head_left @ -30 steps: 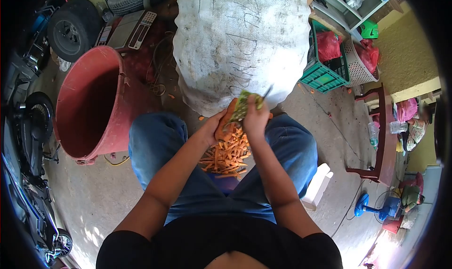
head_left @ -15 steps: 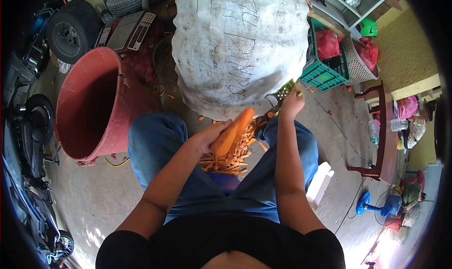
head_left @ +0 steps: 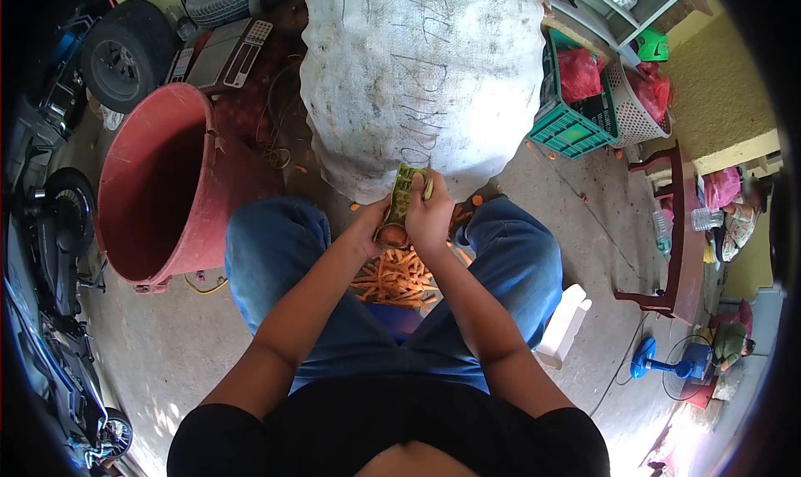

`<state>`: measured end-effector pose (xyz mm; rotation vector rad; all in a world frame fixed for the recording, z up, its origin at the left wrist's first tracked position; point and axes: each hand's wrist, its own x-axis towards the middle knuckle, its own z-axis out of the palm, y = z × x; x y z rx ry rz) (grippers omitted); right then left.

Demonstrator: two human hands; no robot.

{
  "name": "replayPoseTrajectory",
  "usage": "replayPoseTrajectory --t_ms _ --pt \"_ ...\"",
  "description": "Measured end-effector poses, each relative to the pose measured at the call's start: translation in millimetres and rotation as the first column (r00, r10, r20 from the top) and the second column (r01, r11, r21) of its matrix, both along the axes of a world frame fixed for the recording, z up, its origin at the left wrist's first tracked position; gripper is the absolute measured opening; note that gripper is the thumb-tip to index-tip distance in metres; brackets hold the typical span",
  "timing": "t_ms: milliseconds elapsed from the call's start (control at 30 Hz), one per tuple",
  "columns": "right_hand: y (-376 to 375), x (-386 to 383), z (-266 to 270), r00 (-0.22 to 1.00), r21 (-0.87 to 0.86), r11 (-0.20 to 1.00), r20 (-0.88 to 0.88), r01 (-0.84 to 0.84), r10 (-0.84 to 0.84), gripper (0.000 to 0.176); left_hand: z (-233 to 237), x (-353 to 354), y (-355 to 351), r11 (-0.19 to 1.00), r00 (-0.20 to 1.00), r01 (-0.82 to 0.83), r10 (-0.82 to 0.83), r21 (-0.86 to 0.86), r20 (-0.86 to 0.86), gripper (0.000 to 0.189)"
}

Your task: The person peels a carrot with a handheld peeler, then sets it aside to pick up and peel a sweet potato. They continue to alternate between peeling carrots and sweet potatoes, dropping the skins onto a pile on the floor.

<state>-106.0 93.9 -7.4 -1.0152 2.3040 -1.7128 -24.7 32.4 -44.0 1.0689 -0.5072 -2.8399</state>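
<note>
Between my knees, my left hand [head_left: 367,228] is closed around a carrot [head_left: 393,236], whose cut orange end shows below the tool. A green perforated cutting tool [head_left: 405,191] lies over the carrot. My right hand [head_left: 431,213] grips the tool from the right side, its fingers wrapped round it. Below both hands is a heap of orange carrot sticks [head_left: 396,283], with a blue-purple container edge [head_left: 394,320] under it. A large white sack [head_left: 421,85] with handwriting stands just beyond the hands.
A big red bin [head_left: 158,189] stands at the left, near a tyre [head_left: 125,55] and a motorcycle [head_left: 54,327]. At the right are a green crate [head_left: 574,132], a white box [head_left: 563,327], a reddish wooden furniture piece [head_left: 686,235] and a blue fan [head_left: 667,367].
My right hand has brought the green tool down and left onto the carrot. My left hand has tilted the carrot, so that its long side no longer shows.
</note>
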Motion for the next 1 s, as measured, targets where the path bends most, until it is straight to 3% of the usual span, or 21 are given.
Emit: replayPoseTrajectory --t_ms 100,167,200,267,300,333,400,433,467,533,567,633,667,767,833,1000 --pt "-3.7 -10.0 -1.2 1.000 0.011 1.000 0.004 0.024 -0.024 0.018 -0.9 -2.4 -1.7 0.999 1.000 -0.030 0.030 -0.017 -0.002 0.032" --pt "-4.5 -27.0 -16.8 0.995 -0.019 0.998 -0.075 0.064 -0.065 0.017 -24.7 1.1 -9.5 0.977 0.980 0.125 -0.150 -0.175 -0.134 0.035" --pt "-7.4 -52.6 -29.0 0.981 -0.017 0.983 -0.050 0.184 -0.185 0.018 -14.9 3.5 -4.4 0.977 0.980 0.124 -0.148 -0.175 -0.135 0.035" --pt "-1.3 -99.2 -18.1 0.919 0.027 0.920 -0.071 0.390 -0.388 0.021 20.3 11.2 13.6 0.923 0.940 0.333 -0.341 -0.192 -0.009 0.038" --pt "-0.8 -115.6 -20.6 0.890 -0.077 0.887 0.013 0.455 -0.456 0.022 26.0 12.5 19.8 0.955 0.965 0.261 -0.264 -0.138 -0.001 0.038" --pt "2.3 -125.8 -14.4 0.864 -0.022 0.864 0.028 0.503 -0.502 0.022 25.2 13.9 16.6 0.955 0.964 0.264 -0.266 -0.136 0.001 0.038" --pt "9.1 -124.1 -12.2 0.876 -0.050 0.875 0.082 0.481 -0.476 0.021 21.3 13.4 6.1 0.952 0.931 0.296 -0.306 -0.081 -0.200 0.038" --pt "8.1 -112.1 -7.5 0.900 -0.081 0.898 0.094 0.433 -0.426 0.022 10.6 7.4 1.5 0.972 0.938 0.228 -0.235 -0.057 -0.253 0.035" --pt "5.7 -94.2 -4.1 0.923 -0.113 0.918 0.106 0.381 -0.370 0.024 9.8 4.1 -1.6 0.973 0.938 0.225 -0.232 -0.056 -0.256 0.035" --pt "3.6 -56.9 1.3 0.939 -0.140 0.970 0.311 0.198 -0.147 0.020 9.1 2.5 -6.4 0.995 0.981 0.096 -0.100 -0.032 -0.167 0.033" --pt "0.3 -44.2 -6.8 0.946 -0.190 0.972 0.315 0.136 -0.071 0.020 1.8 -0.5 -7.0 1.000 0.985 0.018 -0.022 -0.021 -0.172 0.032" --pt "-0.2 -21.9 -9.0 0.975 -0.086 0.996 0.224 0.015 0.005 0.022 -1.3 -2.2 -4.6 1.000 0.990 -0.021 0.022 0.007 -0.139 0.032" --pt "0.7 -11.4 -0.3 0.993 -0.022 1.000 0.112 -0.021 0.023 0.021 0.0 -2.3 -2.3 0.997 0.993 -0.063 0.066 0.038 -0.102 0.032" --pt "0.1 -0.3 7.6 0.998 -0.042 0.999 0.065 -0.016 0.019 0.023 1.0 -0.9 2.6 0.998 0.998 -0.060 0.060 0.008 -0.037 0.033" --pt "-1.1 -5.9 0.7 0.997 0.099 0.995 0.069 0.033 -0.040 0.023 0.3 -0.3 1.9 0.999 0.997 -0.035 0.035 -0.006 -0.067 0.034" --pt "-6.5 -29.9 -11.6 0.996 0.036 0.996 0.045 0.081 -0.083 0.021 -0.9 -0.3 -4.0 0.994 0.991 0.061 -0.071 -0.086 -0.116 0.036"
